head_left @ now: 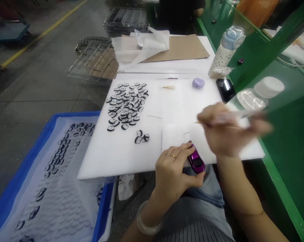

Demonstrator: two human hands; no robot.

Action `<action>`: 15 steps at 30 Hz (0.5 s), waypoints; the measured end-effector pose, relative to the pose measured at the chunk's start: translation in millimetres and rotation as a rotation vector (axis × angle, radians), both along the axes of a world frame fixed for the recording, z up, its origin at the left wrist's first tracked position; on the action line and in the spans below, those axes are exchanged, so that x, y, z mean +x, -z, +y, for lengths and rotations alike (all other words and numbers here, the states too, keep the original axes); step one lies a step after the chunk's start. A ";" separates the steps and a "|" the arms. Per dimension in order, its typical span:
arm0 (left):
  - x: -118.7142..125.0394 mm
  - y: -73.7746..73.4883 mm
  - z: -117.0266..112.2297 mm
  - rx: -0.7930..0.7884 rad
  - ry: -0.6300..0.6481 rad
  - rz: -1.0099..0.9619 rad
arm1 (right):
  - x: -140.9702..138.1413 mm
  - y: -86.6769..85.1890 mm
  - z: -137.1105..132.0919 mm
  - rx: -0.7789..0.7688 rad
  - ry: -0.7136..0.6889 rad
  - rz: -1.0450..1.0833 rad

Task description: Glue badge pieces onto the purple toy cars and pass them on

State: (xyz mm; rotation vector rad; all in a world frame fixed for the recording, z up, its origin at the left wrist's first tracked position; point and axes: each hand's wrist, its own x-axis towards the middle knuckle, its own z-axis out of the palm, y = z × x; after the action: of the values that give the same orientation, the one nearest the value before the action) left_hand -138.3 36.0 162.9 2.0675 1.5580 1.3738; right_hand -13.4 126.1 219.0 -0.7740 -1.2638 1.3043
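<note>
My left hand [173, 171], with a ring on one finger, grips a shiny purple toy car [196, 160] by its two ends at the near edge of the white foam-covered table. The car's dark window area faces up. To its right, my right hand [223, 129] is raised over the table and smeared by motion. Its fingers close round a thin pale stick [242, 113], whose exact kind is too blurred to tell. Many small black-rimmed clear pieces [126, 104] lie in a cluster on the left half of the table, with several more [141, 137] in a small group closer to me.
Toothpick-like sticks [168, 87], a lilac case [198, 83], a phone [225, 90], a dotted bottle [223, 50] and a white-capped jar [269, 88] line the back and right. A blue tray [49, 126] of pieces stands lower left. Green panels [290, 131] bound the right.
</note>
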 end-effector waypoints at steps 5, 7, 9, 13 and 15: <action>-3.7 1.3 -0.6 0.009 0.026 0.041 | 25.5 32.6 -2.8 0.171 0.308 -0.144; -3.8 3.4 0.1 0.024 0.020 0.076 | 51.7 39.1 -15.1 0.217 0.597 -0.251; -2.3 5.9 1.6 0.047 -0.016 0.133 | 73.2 43.6 -22.8 0.140 0.741 -0.453; 1.0 10.0 4.5 0.096 -0.059 0.194 | 78.4 51.9 -18.0 0.023 0.712 -0.868; -0.1 11.3 4.3 0.121 -0.065 0.172 | 67.9 55.9 -10.1 0.024 0.694 -0.956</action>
State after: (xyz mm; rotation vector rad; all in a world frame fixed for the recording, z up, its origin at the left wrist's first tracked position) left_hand -138.4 40.3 151.6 2.2800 1.6603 1.3763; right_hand 54.4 116.0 163.2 -1.7418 -1.4944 0.3135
